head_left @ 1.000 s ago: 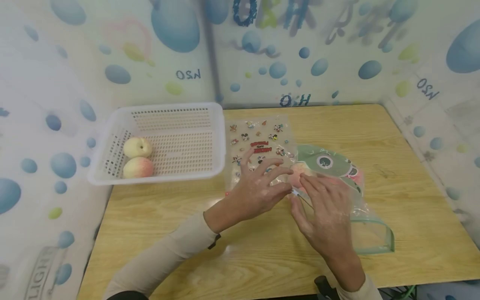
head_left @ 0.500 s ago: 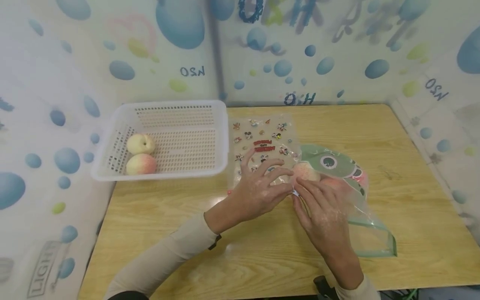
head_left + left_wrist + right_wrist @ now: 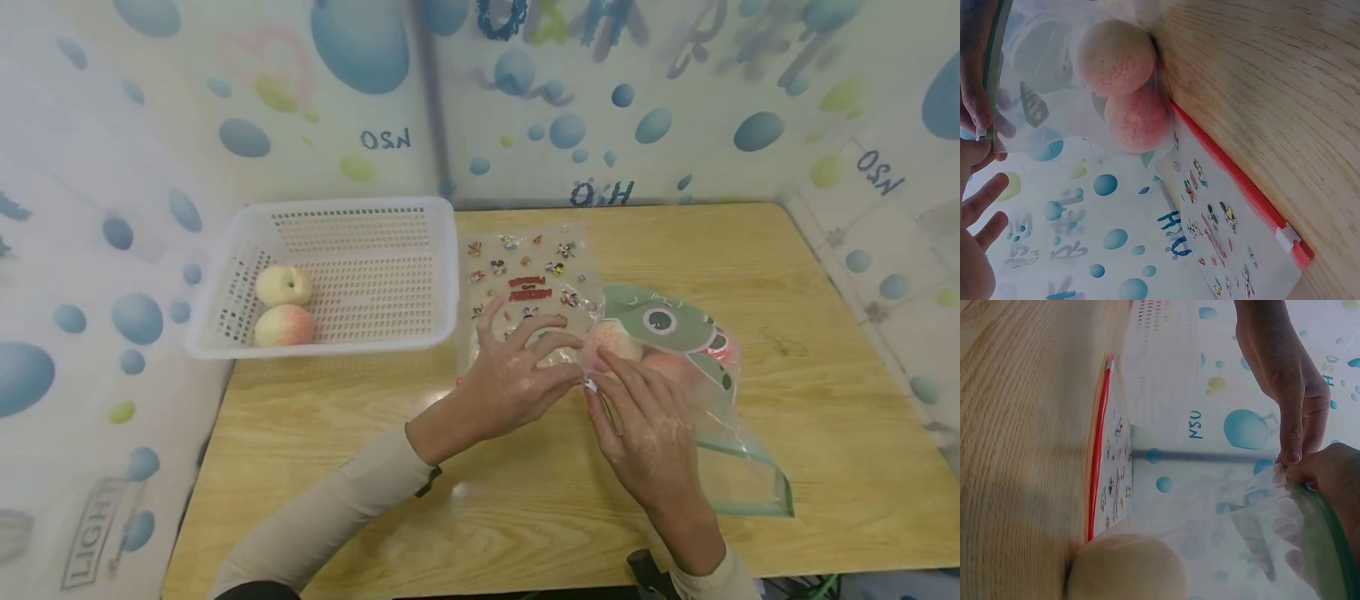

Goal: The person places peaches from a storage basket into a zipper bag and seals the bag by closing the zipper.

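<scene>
A clear zip bag with a green frog print (image 3: pixel 671 321) and a green zip edge stands raised off the table, its zip side towards the person. Two pinkish peaches (image 3: pixel 1138 119) show inside it, low in the bag. My left hand (image 3: pixel 517 379) pinches the zip's corner by the small white slider (image 3: pixel 590 384), its other fingers spread. Right against it, my right hand (image 3: pixel 648 433) pinches the green zip edge (image 3: pixel 1329 531), fingertips close to the slider. The two hands' fingertips meet at this corner in the right wrist view.
A white perforated basket (image 3: pixel 444 275) stands at the back left, holding two peaches (image 3: pixel 285 325) side by side. Flat beyond my left hand lies another clear bag with cartoon prints (image 3: pixel 525 258) and a red zip (image 3: pixel 1229 165). Patterned walls border the wooden table (image 3: pixel 825 400).
My right hand's fingertips have moved slightly left along the bag's zip edge, closing in on the slider. My left hand stays nearly in place. The head view has shifted a little.
</scene>
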{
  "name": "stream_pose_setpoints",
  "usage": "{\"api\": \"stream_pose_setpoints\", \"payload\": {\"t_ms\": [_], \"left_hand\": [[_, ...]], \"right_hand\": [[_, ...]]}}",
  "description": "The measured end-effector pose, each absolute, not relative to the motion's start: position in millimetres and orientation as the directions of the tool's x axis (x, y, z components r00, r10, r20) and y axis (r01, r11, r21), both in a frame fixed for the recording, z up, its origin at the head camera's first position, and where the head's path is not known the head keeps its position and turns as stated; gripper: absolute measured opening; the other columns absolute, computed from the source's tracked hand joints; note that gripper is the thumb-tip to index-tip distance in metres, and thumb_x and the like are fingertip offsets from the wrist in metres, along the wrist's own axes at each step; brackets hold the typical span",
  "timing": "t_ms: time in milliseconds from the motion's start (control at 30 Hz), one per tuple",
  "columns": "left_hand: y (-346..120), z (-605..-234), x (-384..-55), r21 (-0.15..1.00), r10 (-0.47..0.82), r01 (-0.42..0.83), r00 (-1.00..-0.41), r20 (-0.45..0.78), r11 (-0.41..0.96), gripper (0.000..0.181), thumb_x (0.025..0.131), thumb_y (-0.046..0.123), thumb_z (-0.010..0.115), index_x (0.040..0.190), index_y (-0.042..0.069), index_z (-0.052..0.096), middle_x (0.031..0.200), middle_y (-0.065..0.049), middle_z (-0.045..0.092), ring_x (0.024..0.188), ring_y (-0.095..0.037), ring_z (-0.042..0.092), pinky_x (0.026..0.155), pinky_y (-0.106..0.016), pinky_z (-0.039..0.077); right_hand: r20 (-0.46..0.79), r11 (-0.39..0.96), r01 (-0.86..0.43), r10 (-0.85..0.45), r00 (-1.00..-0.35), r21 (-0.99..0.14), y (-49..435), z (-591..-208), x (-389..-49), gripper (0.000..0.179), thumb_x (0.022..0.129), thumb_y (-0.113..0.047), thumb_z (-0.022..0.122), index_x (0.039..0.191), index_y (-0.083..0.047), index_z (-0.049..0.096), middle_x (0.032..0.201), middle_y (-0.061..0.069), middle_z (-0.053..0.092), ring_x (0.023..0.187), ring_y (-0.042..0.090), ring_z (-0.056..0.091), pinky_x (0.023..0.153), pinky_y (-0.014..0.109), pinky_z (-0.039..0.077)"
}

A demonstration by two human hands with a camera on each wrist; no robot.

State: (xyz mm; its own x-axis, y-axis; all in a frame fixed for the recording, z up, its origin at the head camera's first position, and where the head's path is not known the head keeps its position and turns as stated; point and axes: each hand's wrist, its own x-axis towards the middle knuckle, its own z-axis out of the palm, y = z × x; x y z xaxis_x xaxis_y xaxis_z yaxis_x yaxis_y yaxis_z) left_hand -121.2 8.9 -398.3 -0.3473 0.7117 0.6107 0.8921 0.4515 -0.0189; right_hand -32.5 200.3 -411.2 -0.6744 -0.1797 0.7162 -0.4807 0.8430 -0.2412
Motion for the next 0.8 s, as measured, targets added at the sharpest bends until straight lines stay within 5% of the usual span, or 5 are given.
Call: {"api": "stream_pose_setpoints", "payload": {"t_ms": [800], "left_hand": [[6.6,-399.8,-121.3,0.003,0.713,0.891,-0.366,0.598,0.454,0.011,0.095,0.032,0.072,0.1,0.028,0.08,0.125,0.004,0.068,0.131,-0.022,0.049,0.111,-0.072,0.006]], "right_hand": [[0.725,0.835,-0.495,-0.186,-0.663,-0.238,202.1,-413.6,-31.6,0.038,0.104,-0.029,0.056,0.103,0.004,0.075,0.13,0.013,0.067,0.106,0.038,0.066,0.089,0.054,0.05]]}}
